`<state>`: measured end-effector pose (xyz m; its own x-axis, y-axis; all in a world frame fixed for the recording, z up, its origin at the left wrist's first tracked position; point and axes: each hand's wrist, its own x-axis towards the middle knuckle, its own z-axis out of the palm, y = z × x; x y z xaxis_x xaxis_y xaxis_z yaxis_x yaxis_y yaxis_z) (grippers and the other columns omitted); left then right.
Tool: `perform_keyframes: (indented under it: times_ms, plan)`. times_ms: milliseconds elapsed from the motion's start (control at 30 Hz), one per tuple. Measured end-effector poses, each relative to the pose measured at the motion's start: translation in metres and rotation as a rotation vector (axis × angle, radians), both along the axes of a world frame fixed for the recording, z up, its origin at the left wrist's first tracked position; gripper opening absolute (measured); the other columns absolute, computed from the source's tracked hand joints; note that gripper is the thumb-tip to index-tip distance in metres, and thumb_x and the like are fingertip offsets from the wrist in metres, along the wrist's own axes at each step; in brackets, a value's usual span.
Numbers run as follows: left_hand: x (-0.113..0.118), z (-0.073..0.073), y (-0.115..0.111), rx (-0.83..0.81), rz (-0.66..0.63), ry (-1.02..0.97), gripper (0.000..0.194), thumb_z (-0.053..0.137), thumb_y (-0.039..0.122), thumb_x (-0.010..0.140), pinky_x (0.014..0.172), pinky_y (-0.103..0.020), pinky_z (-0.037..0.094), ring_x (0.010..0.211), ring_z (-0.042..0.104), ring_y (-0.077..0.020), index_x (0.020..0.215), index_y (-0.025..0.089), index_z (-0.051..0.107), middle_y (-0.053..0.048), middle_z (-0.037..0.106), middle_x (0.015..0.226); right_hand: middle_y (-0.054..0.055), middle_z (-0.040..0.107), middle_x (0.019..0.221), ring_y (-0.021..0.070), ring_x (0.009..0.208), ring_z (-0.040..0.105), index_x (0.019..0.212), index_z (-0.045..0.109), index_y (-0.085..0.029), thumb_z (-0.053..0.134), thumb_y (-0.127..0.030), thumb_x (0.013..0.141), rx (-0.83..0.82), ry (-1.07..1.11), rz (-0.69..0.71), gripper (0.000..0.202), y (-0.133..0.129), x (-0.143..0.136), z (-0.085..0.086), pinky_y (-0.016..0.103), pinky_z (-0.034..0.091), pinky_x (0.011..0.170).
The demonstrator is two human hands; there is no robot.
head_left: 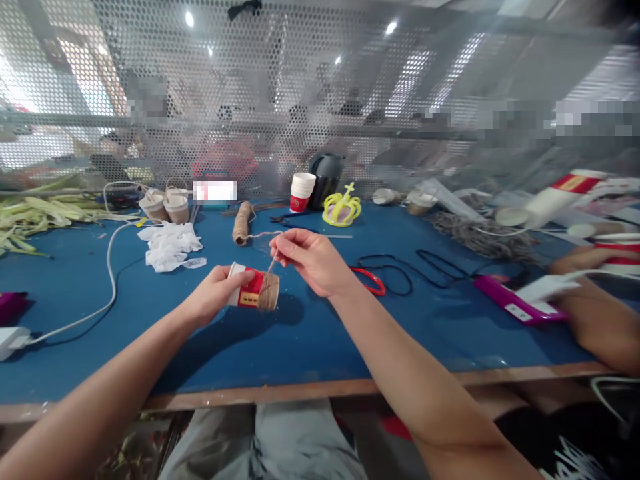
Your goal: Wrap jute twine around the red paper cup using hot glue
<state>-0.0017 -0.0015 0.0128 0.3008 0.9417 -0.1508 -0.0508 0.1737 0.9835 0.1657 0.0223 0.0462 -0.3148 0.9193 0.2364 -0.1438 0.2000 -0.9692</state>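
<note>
My left hand (219,291) is closed round the white end of a red and white paper cup (249,288), which lies on its side above the blue table. Brown twine (269,291) is wound round the cup's other end. Between thumb and fingers, my right hand (310,259) pinches the twine's free length, which runs up from the cup. Past my fingers the strand leads left to a spool of twine (242,223) standing on the table behind the cup.
Farther back are stacked paper cups (302,192), a dark kettle (327,179) and a yellow crown (341,208). Crumpled white plastic (173,245) and a white cable (113,267) lie left. At right are a purple power strip (515,300), grey cord (475,233) and another person's arm (605,320).
</note>
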Motion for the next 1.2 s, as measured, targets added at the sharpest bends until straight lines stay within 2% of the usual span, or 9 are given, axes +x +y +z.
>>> perform_keyframes:
  times_ms: [167, 333, 767, 1200]
  plan:
    - [0.002, 0.0, -0.003, -0.025, 0.0, 0.032, 0.029, 0.061, 0.039, 0.06, 0.046, -0.019, 0.034, 0.044, 0.044, -0.0068, 0.062, 0.011, 0.056, 0.002, 0.054, 0.051, -0.001, 0.058, 0.063, 0.0076, 0.059, 0.05, 0.068, 0.059, -0.015, 0.062, -0.03, 0.069, 0.105, -0.143, -0.099, 0.015, 0.003, -0.001, -0.004, 0.022, 0.039, 0.056]
    - [0.002, 0.0, -0.005, -0.003, -0.036, 0.074, 0.028, 0.058, 0.039, 0.063, 0.044, -0.019, 0.03, 0.043, 0.04, -0.0057, 0.06, 0.012, 0.055, 0.004, 0.05, 0.05, -0.001, 0.058, 0.061, 0.0083, 0.058, 0.05, 0.069, 0.058, -0.014, 0.06, -0.031, 0.07, 0.117, -0.26, -0.154, 0.017, 0.006, 0.0, -0.008, 0.023, 0.04, 0.059]
    - [0.001, -0.002, -0.005, -0.009, -0.035, 0.022, 0.027, 0.06, 0.037, 0.065, 0.045, -0.017, 0.033, 0.045, 0.042, -0.0055, 0.062, 0.011, 0.057, 0.003, 0.053, 0.052, -0.001, 0.057, 0.061, 0.0084, 0.058, 0.05, 0.069, 0.056, -0.015, 0.058, -0.032, 0.071, 0.136, -0.278, -0.175, 0.017, 0.005, 0.0, -0.009, 0.024, 0.041, 0.06]
    - [0.0, 0.003, -0.012, 0.197, -0.055, 0.104, 0.027, 0.056, 0.036, 0.069, 0.05, -0.019, 0.038, 0.051, 0.044, -0.0081, 0.065, 0.009, 0.062, 0.0, 0.057, 0.056, 0.001, 0.058, 0.063, 0.0102, 0.059, 0.052, 0.068, 0.056, -0.014, 0.058, -0.031, 0.072, 0.123, -0.382, -0.136, 0.017, 0.007, -0.001, -0.015, 0.025, 0.042, 0.061]
